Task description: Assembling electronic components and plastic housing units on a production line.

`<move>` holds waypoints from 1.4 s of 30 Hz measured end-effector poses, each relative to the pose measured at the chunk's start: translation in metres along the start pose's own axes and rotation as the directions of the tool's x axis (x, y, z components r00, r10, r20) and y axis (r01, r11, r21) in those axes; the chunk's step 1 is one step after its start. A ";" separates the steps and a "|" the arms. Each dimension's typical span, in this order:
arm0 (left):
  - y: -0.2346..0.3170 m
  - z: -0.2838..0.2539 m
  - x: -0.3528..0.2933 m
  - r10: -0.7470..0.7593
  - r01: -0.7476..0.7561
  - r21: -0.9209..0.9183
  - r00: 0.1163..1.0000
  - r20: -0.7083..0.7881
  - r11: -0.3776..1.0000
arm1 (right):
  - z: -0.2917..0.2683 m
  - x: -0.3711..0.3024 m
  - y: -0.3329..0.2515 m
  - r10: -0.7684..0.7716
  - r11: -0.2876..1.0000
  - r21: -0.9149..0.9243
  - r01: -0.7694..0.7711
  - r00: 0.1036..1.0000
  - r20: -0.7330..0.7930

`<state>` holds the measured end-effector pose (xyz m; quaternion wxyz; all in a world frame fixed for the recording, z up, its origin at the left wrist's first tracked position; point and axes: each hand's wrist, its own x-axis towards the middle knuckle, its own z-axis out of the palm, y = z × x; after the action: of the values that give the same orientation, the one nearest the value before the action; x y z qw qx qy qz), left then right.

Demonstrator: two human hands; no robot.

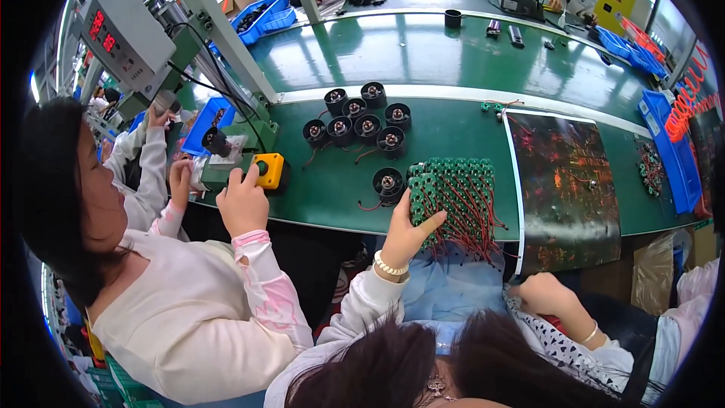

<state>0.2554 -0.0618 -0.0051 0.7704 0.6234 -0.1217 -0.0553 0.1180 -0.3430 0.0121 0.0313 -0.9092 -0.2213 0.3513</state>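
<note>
My left hand (408, 230) grips the near left side of a block of small green circuit boards (457, 189) with red wires trailing down. It holds them at the bench's front edge. My right hand (547, 296) is closed in a fist beside my lap, next to a heart-patterned cloth (532, 325); whatever its fingers hold, if anything, is hidden. Just left of the boards stands a round black housing (388, 183) with a red wire. Several more black housings (367, 127) are grouped farther back, showing metal centres.
A co-worker at the left has a hand (243, 204) at a yellow button box (269, 171) beside a press. A dark, stained sheet (566, 189) lies right of the boards, overhanging the edge. Beyond it are loose wired parts (651, 168) and a blue bin (671, 153).
</note>
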 end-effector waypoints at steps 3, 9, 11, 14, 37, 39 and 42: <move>-0.002 -0.001 0.000 0.007 -0.007 -0.006 1.000 0.010 1.000 | 0.038 0.007 0.020 0.007 0.999 -0.036 -0.004 0.996 0.091; -0.003 -0.002 0.002 0.019 -0.019 0.016 1.000 0.006 1.000 | 0.085 0.030 0.053 -0.089 0.815 0.578 0.028 0.993 0.078; -0.002 -0.004 0.001 0.017 -0.017 0.025 1.000 0.004 1.000 | 0.095 0.045 0.044 0.078 0.739 0.668 0.082 0.976 -0.205; -0.001 -0.006 0.003 0.005 -0.005 0.029 1.000 0.000 1.000 | 0.051 0.060 -0.007 -0.063 0.699 0.582 0.416 0.846 -0.529; 0.004 0.012 -0.001 -0.052 0.047 -0.070 0.996 -0.074 0.996 | -0.044 -0.011 -0.036 -0.298 0.895 0.128 0.427 0.787 -0.541; 0.006 0.022 0.001 -0.040 0.038 -0.051 0.998 -0.053 0.998 | -0.073 -0.014 -0.021 -0.138 0.937 0.055 0.345 0.513 -0.847; 0.004 0.034 0.011 -0.002 0.001 -0.021 1.000 -0.023 1.000 | -0.097 0.015 0.014 0.248 0.770 0.485 0.415 0.506 -0.826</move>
<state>0.2573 -0.0959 0.0065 0.7782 0.6160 -0.1119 -0.0500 0.1966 -0.3402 0.0728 0.4576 -0.8793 -0.0913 -0.0957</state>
